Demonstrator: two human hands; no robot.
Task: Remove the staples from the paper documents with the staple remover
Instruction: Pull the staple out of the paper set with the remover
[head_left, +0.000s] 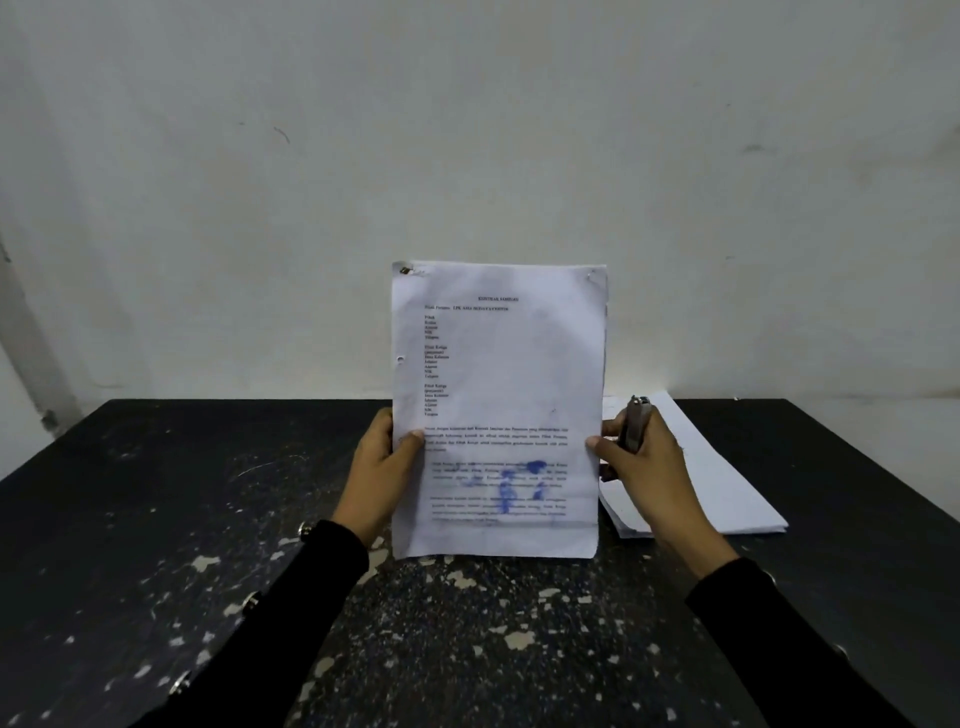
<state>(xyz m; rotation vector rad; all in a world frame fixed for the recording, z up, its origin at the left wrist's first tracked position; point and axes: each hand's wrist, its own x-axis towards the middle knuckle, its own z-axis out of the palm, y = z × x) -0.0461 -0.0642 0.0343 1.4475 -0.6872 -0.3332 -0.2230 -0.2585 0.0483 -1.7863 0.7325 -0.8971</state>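
A stapled paper document (498, 405) is held upright in front of the camera, above a dark tabletop (156, 519). It is a thin sheaf of white pages with black typed text and a smudged blue ink stamp or signature near the lower middle. A dark staple (405, 270) sits at its top left corner, and a punched hole shows on the left edge. The heading is centred and blurred; the first word looks like "KONTRAK", and the rest is too soft to read.

The left hand (376, 478) pinches the left edge of the document, thumb on the front and fingers behind. The right hand (641, 467) pinches the right edge with its thumb and also grips a slim metal staple remover (635, 423), which points upward between its fingers.

Just behind the right hand, a stack of white papers (727, 488) lies flat on the table. Both forearms wear black sleeves (291, 613). A pale wall (467, 130) rises behind.
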